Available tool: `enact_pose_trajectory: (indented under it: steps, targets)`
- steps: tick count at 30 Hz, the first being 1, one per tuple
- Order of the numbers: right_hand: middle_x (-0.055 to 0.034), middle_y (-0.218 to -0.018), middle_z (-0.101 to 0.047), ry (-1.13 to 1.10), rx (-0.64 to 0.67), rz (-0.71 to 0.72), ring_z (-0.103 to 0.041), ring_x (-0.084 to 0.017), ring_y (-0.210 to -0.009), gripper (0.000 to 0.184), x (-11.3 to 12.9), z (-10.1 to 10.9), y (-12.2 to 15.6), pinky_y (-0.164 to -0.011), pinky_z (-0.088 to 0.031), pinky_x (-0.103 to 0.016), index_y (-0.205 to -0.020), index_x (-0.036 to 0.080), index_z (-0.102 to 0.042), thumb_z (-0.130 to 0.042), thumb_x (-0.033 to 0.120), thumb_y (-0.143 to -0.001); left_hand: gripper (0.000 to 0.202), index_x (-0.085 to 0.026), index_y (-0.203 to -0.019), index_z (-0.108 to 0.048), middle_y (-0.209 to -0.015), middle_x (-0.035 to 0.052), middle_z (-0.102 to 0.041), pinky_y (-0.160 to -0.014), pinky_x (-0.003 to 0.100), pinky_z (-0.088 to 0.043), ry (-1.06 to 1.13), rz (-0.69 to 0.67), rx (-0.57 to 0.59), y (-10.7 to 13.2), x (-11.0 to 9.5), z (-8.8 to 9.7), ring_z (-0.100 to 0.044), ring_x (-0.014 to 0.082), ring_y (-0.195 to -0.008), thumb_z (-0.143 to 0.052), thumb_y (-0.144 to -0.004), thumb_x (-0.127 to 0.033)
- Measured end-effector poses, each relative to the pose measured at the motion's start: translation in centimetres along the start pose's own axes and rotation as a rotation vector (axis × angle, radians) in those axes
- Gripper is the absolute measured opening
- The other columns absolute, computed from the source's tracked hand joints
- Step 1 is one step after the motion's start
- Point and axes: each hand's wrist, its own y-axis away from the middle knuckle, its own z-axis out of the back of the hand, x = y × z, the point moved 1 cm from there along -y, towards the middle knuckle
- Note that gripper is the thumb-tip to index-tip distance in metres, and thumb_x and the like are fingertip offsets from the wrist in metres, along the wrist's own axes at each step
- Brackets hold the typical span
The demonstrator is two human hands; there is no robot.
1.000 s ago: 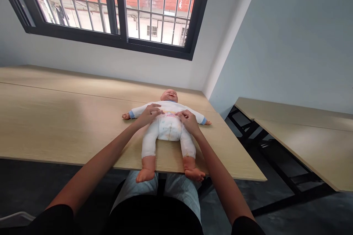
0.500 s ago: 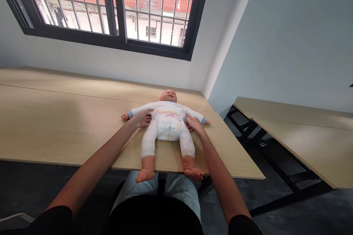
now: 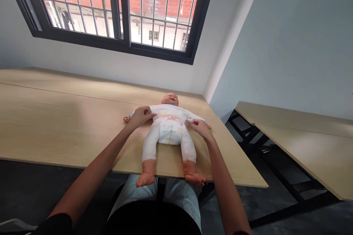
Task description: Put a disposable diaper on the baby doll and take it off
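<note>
A baby doll (image 3: 169, 109) lies on its back on the wooden table, head toward the window and bare feet over the front edge. It wears white clothing with blue cuffs, and a patterned diaper (image 3: 170, 132) is round its hips. My left hand (image 3: 142, 115) is closed in a pinch at the diaper's waist edge on the left. On the opposite side my right hand (image 3: 200, 127) pinches the waist edge too, thumb and finger together. The fingertips partly cover the diaper's upper corners.
The light wooden table (image 3: 68, 128) runs far to the left, and its right corner is close by my right arm. A second table (image 3: 306, 136) on dark metal legs stands apart at the right. A barred window (image 3: 116, 11) is set in the wall behind.
Both hands have gone from lying with loose fingers along the doll's sides to pinching at the diaper's waist edges. The doll keeps its place; the camera view has shifted slightly.
</note>
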Motion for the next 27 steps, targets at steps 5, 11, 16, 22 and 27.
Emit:
enact_pose_trajectory:
  steps: [5,11,16,22,27]
  targets:
    - [-0.0020,-0.071,-0.062,-0.102,0.423,-0.042,-0.052,-0.015,-0.067,0.036,0.1,0.1,1.9,-0.059,-0.037,-0.025,-0.069,0.016,-0.068,-0.078,0.051,-0.071,0.042,-0.017,-0.049,-0.057,-0.053,-0.0036,-0.048,-0.050,0.024,-0.026,-0.180,-0.108,0.264,1.4,-0.4,0.0,-0.040,0.0108,-0.053,-0.083,-0.055,-0.049]
    - [-0.0044,-0.077,-0.066,0.007,0.404,0.076,-0.054,-0.017,-0.073,0.032,0.9,-0.6,2.2,-0.063,-0.040,-0.027,-0.072,0.018,-0.075,-0.081,0.049,-0.067,0.028,-0.019,-0.068,-0.075,-0.067,-0.0004,-0.056,-0.057,0.025,-0.033,-0.269,-0.235,0.428,1.8,-0.6,-1.0,-0.046,0.0135,-0.064,-0.081,-0.063,-0.046]
    - [-0.0032,-0.074,-0.064,0.044,0.331,0.148,-0.051,-0.017,-0.071,0.031,1.4,-1.3,2.4,-0.063,-0.038,-0.028,-0.071,0.019,-0.074,-0.078,0.050,-0.070,0.031,-0.017,-0.066,-0.072,-0.064,-0.0014,-0.052,-0.055,0.025,-0.031,-0.259,-0.249,0.428,1.9,-0.4,-1.3,-0.044,0.0125,-0.061,-0.080,-0.064,-0.047]
    - [-0.0009,-0.070,-0.059,0.014,0.349,0.107,-0.047,-0.014,-0.067,0.033,1.5,-0.9,2.3,-0.059,-0.035,-0.025,-0.068,0.017,-0.069,-0.077,0.049,-0.070,0.032,-0.017,-0.063,-0.068,-0.059,-0.0035,-0.044,-0.053,0.024,-0.028,-0.231,-0.239,0.471,1.4,-0.2,-0.8,-0.040,0.0114,-0.058,-0.079,-0.064,-0.047]
    - [-0.0013,-0.070,-0.060,0.003,0.359,0.105,-0.047,-0.014,-0.068,0.033,2.0,-0.8,2.6,-0.060,-0.034,-0.026,-0.068,0.017,-0.068,-0.076,0.048,-0.071,0.031,-0.017,-0.063,-0.067,-0.063,-0.0025,-0.049,-0.055,0.025,-0.028,-0.243,-0.247,0.491,1.6,-0.4,-0.8,-0.040,0.0115,-0.060,-0.077,-0.068,-0.046]
